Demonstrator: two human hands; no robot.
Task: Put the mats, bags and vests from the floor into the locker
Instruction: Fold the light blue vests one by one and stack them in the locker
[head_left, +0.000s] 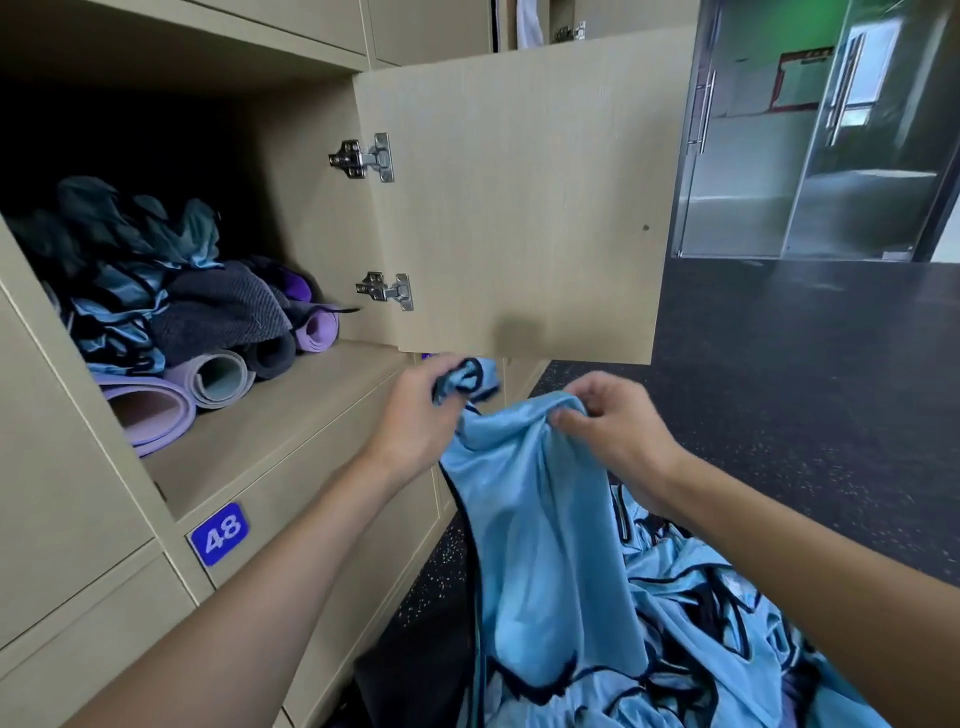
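The fingers of the left hand (415, 415) are curling tightly round a bunched, dark-trimmed edge of a light blue vest (540, 545), and the thumb and fingertips of the right hand (618, 421) are pinching a fold of the same vest just beside it. The two hands are holding the cloth up near each other, just below the lower edge of the open locker door (519, 208). The rest of the vest is hanging down from both grips between the forearms, and its lower part is trailing onto a pile of vests (701, 623) of the same blue with dark trim that is lying on the dark speckled floor (779, 364). To the left, the open locker compartment (291, 415) is standing at hand height, already holding a pale purple rolled mat (156, 410) at the front, a second rolled mat (218, 379) beside it, and a smaller purple roll (317, 330) farther in. Grey fabric (218, 317) is lying over the rolls, and crumpled blue vests (119, 291) are heaped at the left and back. Two metal hinges (363, 158) are joining the door to the compartment wall. A blue number plate (219, 535) reading 48 is sitting on the closed door below. Glass doors (779, 156) are showing beyond, at the upper right.
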